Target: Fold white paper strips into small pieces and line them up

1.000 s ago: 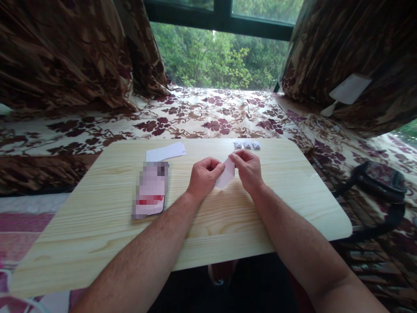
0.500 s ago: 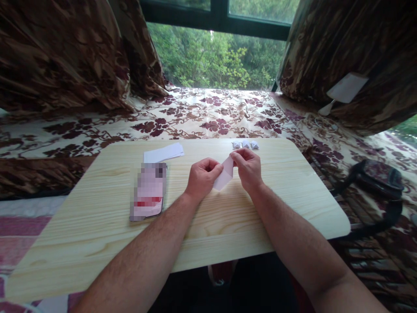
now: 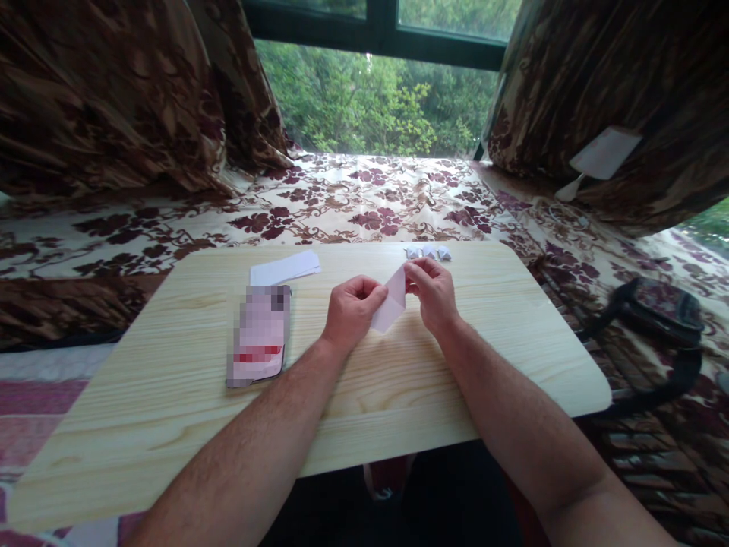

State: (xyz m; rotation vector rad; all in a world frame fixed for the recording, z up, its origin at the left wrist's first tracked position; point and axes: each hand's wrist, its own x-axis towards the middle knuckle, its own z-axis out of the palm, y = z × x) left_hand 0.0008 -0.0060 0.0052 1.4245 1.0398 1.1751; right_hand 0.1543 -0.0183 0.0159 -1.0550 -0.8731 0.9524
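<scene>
A small white slip of paper (image 3: 392, 305) is held just above the pale wooden table (image 3: 171, 410), tilted with its upper end to the right. My left hand (image 3: 351, 311) pinches its lower left part with curled fingers. My right hand (image 3: 433, 292) pinches its upper right end between thumb and fingertips. Beyond my right hand, several small folded white paper pieces (image 3: 424, 251) lie in a row near the table's far edge.
A phone (image 3: 260, 334) lies flat left of my hands. A stack of white paper strips (image 3: 285, 267) rests behind it. Flowered cloth (image 3: 353, 205) covers the ledge beyond the table. A dark bag (image 3: 661, 319) sits off the right edge.
The paper slip's upper end has risen a little and stands more upright between my hands. Both hands have stayed almost in place.
</scene>
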